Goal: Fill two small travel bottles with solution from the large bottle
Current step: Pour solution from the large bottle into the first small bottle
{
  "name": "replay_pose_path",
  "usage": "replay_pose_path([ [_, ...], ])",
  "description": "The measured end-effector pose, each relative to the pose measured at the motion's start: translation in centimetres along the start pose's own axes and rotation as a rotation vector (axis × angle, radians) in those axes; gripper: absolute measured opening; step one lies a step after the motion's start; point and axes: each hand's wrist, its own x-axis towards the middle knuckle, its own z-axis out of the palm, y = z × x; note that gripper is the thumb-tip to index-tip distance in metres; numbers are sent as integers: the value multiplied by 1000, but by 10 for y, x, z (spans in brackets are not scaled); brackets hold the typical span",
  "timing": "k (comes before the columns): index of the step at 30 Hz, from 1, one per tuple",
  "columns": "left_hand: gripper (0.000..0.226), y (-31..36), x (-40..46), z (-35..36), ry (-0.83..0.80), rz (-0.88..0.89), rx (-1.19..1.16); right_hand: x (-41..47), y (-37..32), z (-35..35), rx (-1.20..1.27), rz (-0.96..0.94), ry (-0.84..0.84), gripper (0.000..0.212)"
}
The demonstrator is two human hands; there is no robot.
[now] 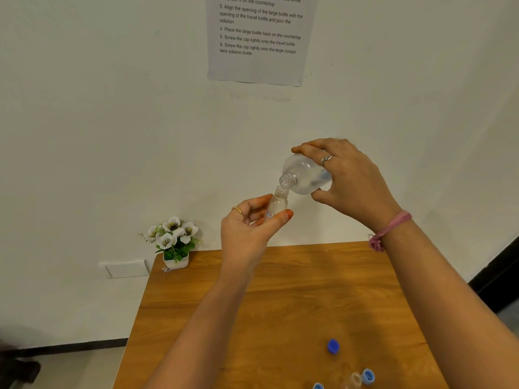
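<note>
My right hand point(348, 178) grips the large clear bottle point(302, 175), tipped mouth-down to the left, high above the table's far edge. Its open neck sits just over the mouth of a small clear travel bottle point(278, 204), which my left hand point(250, 228) holds upright between thumb and fingers. A second small travel bottle point(354, 380) stands uncapped near the table's front edge. A dark blue cap point(333, 346) lies on the wood, with a light blue cap point(368, 376) beside the second bottle and another light blue cap point(318, 386) at the bottom edge.
The wooden table point(280, 310) stands against a white wall. A small white pot of artificial white flowers point(172, 242) sits on its far left corner. A printed instruction sheet point(259, 37) hangs on the wall above. A wall socket plate point(126, 268) is left of the table.
</note>
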Motion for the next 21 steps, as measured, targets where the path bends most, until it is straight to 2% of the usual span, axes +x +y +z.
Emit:
replay_pose_path([
  [21, 45, -6, -1, 10, -3, -31, 8, -7, 7, -3, 2, 19, -43, 67],
])
